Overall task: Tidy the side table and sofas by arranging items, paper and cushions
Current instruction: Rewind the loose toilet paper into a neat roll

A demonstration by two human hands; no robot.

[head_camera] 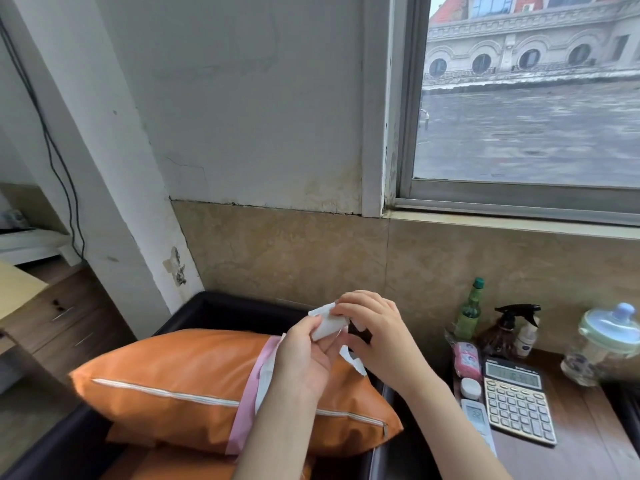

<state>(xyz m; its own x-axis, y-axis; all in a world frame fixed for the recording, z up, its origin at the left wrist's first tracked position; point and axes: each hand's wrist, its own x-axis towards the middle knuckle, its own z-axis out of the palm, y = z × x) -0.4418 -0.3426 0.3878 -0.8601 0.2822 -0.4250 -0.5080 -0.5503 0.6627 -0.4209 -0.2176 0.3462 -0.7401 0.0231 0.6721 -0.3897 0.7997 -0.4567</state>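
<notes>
Both hands meet above the sofa's right end and hold a small white paper [325, 325]. My left hand [304, 355] pinches its lower edge from the left. My right hand [375, 336] grips its top edge with curled fingers. A torn white strip hangs below the hands. Under them lies an orange cushion [166, 386] with a white zip line, resting on another orange cushion on the dark sofa [221, 306]. A pink and white sheet [252, 393] drapes over the cushion, partly behind my left forearm.
The brown side table [585, 420] to the right carries a calculator [517, 405], a remote [479, 422], a pink packet [467, 360], a small round jar [470, 388], a green bottle [468, 315], a dark spray bottle [507, 332] and a lidded cup [602, 344]. A wooden drawer unit [59, 323] stands left.
</notes>
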